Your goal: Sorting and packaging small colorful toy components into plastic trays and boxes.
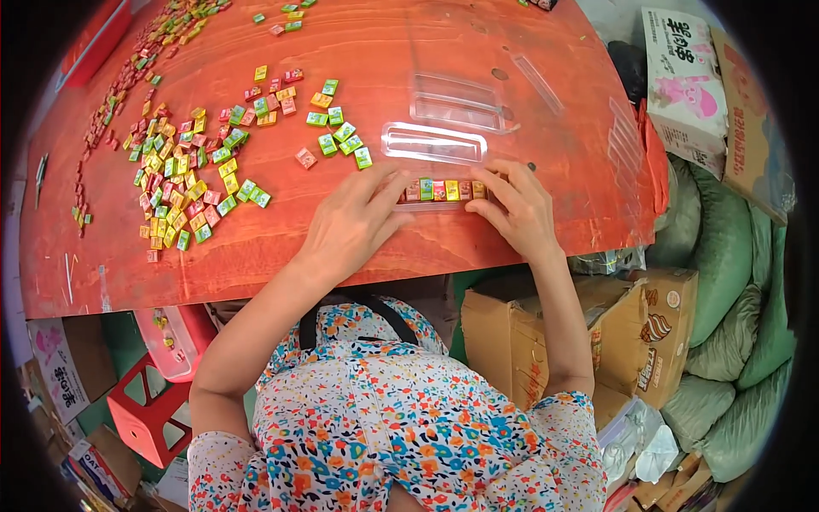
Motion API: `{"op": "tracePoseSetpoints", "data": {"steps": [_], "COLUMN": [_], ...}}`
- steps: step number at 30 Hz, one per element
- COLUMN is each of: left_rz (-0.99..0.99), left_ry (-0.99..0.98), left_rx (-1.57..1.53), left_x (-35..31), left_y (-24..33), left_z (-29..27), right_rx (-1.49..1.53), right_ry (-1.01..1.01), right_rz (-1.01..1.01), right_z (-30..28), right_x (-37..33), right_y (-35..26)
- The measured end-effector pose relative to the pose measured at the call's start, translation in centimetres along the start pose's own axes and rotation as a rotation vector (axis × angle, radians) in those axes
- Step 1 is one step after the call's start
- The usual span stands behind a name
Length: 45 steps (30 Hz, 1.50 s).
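A row of several small coloured boxes (pixel 439 190), red, green, yellow and brown, lies near the table's front edge. My left hand (pixel 354 218) grips its left end, thumb and fingers bent around it. At the other end, my right hand (pixel 522 209) pinches the row between thumb and fingers. Under the boxes shows the edge of a clear plastic tray (pixel 431 207); whether the boxes sit fully inside it, I cannot tell. Just beyond lies another long clear tray (pixel 435 143), with more clear trays (pixel 456 102) behind it.
Loose small boxes (pixel 175 171) are heaped left on the red table (pixel 341 264), trailing toward a red bin (pixel 94 43). Clear plastic pieces (pixel 627 136) lie at the right. An opened cardboard box (pixel 503 341) stands below the front edge, a red stool (pixel 141 414) at lower left.
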State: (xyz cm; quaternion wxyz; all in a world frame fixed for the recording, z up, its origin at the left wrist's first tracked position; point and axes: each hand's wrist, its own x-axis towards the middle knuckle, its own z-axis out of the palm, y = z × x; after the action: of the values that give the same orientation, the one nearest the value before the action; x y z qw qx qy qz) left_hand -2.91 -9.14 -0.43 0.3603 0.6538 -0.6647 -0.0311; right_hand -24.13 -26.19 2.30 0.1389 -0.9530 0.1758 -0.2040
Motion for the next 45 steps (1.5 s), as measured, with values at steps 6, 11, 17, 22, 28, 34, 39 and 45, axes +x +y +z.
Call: {"op": "tracePoseSetpoints", "data": {"steps": [6, 11, 17, 22, 28, 34, 39, 45], "left_rz": [0.122, 0.153, 0.120, 0.085, 0.041, 0.082, -0.252, -0.440], "left_ry": [-0.192, -0.239, -0.226, -0.220, -0.218, -0.073, 0.136, 0.089], "left_rx": [0.185, 0.216, 0.135, 0.147, 0.110, 0.169, 0.508, 0.691], "left_x": [-0.5, -0.3, -1.0, -1.6, -2.0, -3.8, -6.2, -8.0], "left_y": [0.6, 0.5, 0.6, 0.6, 0.6, 1.4, -3.9, -7.1], "left_z": [0.6, 1.1, 1.1, 1.3, 1.0, -1.4, -6.3, -7.9], "right_rx": [-0.027, -0.124, -0.197, -0.190, -0.170, 0.001, 0.157, -0.198], "right_ry": [-0.069, -0.226, -0.244, -0.252, -0.257, -0.087, -0.185, -0.141], "right_rz": [-0.131, -0.159, -0.171, -0.182, -0.193, -0.115, -0.195, -0.254], "right_z": [2.2, 3.3, 3.3, 3.5, 3.2, 1.8, 6.4, 13.6], "right_x": [-1.0, -1.4, -1.2, -1.3, -1.0, 3.3, 10.2, 16.6], "right_y": [-1.0, -1.5, -2.0, -1.8, -2.4, -5.3, -10.3, -11.8]}}
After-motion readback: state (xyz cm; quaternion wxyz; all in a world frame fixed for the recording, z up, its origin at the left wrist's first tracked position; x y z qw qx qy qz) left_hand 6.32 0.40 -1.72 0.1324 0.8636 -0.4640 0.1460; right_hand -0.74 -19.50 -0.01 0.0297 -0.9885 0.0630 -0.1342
